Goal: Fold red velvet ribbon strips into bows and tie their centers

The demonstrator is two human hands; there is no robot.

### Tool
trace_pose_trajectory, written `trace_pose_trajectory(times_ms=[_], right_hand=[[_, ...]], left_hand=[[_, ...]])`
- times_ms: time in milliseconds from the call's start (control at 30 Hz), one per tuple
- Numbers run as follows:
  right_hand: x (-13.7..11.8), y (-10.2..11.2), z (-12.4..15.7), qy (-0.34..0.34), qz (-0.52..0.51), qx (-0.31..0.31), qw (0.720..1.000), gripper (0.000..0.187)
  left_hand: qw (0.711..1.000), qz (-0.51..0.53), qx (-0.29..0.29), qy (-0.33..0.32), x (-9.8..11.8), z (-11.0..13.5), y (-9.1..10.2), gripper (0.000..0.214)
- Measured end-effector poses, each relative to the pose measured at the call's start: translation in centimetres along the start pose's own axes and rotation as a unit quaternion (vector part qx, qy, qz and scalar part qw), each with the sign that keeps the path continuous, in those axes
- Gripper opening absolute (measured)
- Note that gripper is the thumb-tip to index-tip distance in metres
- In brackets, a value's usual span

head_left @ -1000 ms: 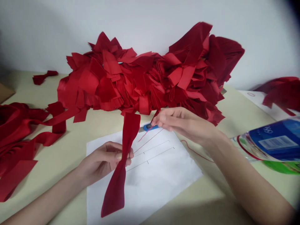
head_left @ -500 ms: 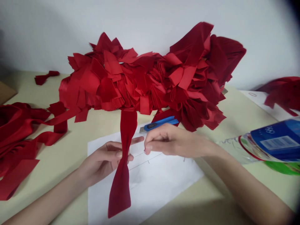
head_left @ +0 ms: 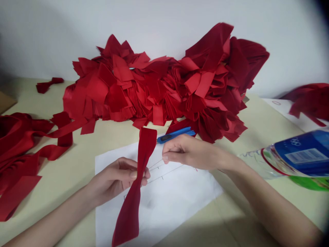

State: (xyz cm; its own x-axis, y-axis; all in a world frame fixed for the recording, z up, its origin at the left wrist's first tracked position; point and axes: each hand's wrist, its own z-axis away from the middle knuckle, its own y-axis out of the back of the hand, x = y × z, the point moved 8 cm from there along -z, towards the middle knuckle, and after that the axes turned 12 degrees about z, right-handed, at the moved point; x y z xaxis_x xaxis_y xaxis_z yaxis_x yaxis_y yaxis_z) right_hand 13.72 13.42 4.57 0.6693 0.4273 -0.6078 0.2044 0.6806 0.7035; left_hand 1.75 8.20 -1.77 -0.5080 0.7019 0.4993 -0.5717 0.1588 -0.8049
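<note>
My left hand (head_left: 120, 175) pinches a strip of red velvet ribbon (head_left: 128, 209) at its gathered middle. The ribbon hangs at a slant, flaring out above and below the fingers. To its right, my right hand (head_left: 190, 152) is closed in a pinch on a thin reddish thread (head_left: 156, 164), which runs taut from the ribbon's middle. Beneath both hands lies a white sheet of paper (head_left: 169, 202) with ruled lines and small marks. A blue utility knife (head_left: 176, 134) rests just beyond my right hand, its blade end hidden behind the ribbon.
A big heap of folded red ribbon pieces (head_left: 154, 85) spans the back of the table. Loose ribbon (head_left: 23, 144) lies at the left, and one small tied piece (head_left: 50, 84) behind it. At the right are a blue-labelled plastic bottle (head_left: 303, 152) and more red pieces (head_left: 311, 103) on paper.
The ribbon has tilted, its top swinging right and its lower end left and nearer. My right hand has shifted slightly right and up, and the thread now shows stretched between the hands.
</note>
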Motion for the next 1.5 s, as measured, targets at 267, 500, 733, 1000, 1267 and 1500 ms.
trace_pose_trajectory(times_ms=[267,500,733,1000,1267,1500], right_hand=[[0.9,-0.9,0.2,-0.007,0.041,-0.073,0.996,0.023],[-1.7,-0.7,0.0,0.055,0.001,0.038,0.998,0.036],[-2.0,-4.0,-1.8,0.028,-0.283,-0.032,0.958,0.028],[-0.9,-2.8,-1.4,-0.008,-0.226,0.006,0.974,0.014],[-0.7,-1.8,-1.4,-0.018,-0.213,0.017,0.977,0.014],[-3.0,-1.0,-0.6,0.059,-0.279,0.05,0.957,0.013]], left_hand=[[1.0,-0.012,0.007,-0.008,0.0,-0.1,0.0,0.012],[1.0,-0.024,0.013,-0.009,-0.2,-0.2,0.2,0.011],[0.999,-0.049,0.004,-0.017,-0.1,-0.4,-0.1,0.009],[1.0,-0.016,0.02,0.003,-0.4,-0.3,0.6,0.014],[0.999,-0.015,0.05,-0.009,0.3,-0.1,1.2,0.012],[0.994,-0.019,0.096,-0.052,0.7,-0.4,1.4,0.009]])
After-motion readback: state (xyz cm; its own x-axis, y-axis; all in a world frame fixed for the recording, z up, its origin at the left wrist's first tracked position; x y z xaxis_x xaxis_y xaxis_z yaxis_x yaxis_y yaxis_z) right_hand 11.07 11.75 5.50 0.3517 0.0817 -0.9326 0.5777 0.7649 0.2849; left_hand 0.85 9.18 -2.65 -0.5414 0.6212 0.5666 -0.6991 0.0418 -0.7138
